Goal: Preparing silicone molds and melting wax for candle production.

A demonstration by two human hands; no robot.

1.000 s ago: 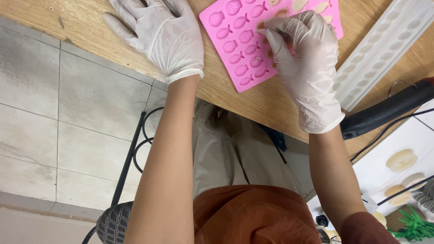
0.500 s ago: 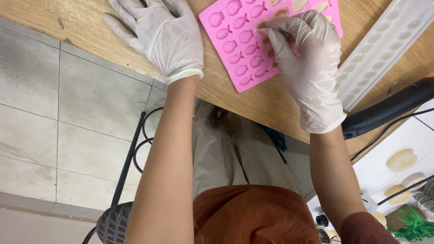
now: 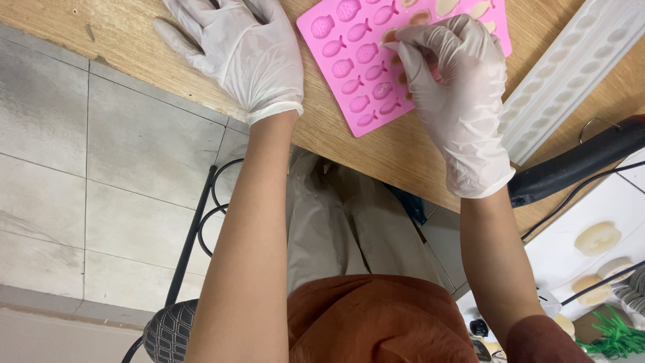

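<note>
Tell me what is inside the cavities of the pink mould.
The pink silicone mould has small fish-shaped cavities; those nearest the table edge look empty. A few near the top hold pale beige casts. The gloved right hand covers several cavities, so their contents are hidden.

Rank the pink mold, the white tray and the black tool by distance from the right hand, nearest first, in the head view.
From the right hand:
1. Pink mold: under the fingertips, touching, on the wooden table.
2. White tray: just beside the hand, on the side away from the left hand.
3. Black tool: past the wrist, at the table edge.
</note>
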